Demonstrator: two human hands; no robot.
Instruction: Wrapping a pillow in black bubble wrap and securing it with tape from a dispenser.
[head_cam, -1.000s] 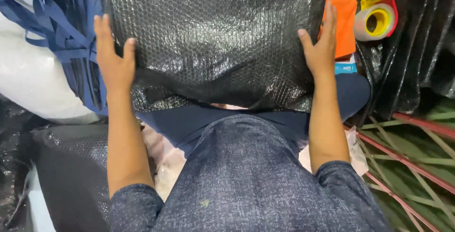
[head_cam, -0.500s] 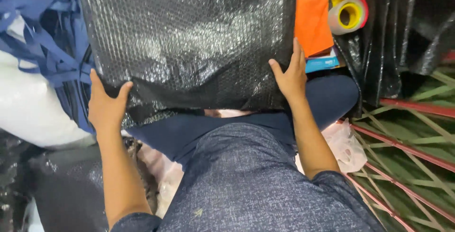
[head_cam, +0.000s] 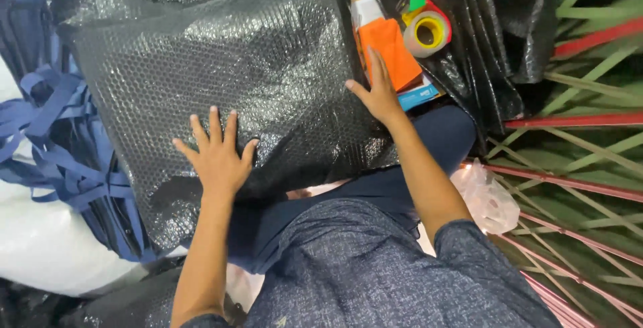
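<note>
A large parcel wrapped in black bubble wrap [head_cam: 201, 67] lies across my lap and fills the middle of the view. My left hand [head_cam: 216, 154] rests flat on top of its near part, fingers spread. My right hand [head_cam: 376, 90] presses flat against the parcel's right edge, fingers straight and pointing away from me. Neither hand grips anything. My dark blue trousers [head_cam: 435, 134] show below the parcel.
An orange flat item [head_cam: 392, 53] and a tape roll with a yellow core [head_cam: 429, 32] lie right of the parcel on black plastic sheeting [head_cam: 489, 40]. Blue straps [head_cam: 60, 147] and a white bag [head_cam: 40, 254] are left. A green mat with red stripes [head_cam: 576, 174] is right.
My left hand left the parcel's left edge and now lies flat on its top. The parcel sits lower and turned, and the view has shifted so more of its far end shows.
</note>
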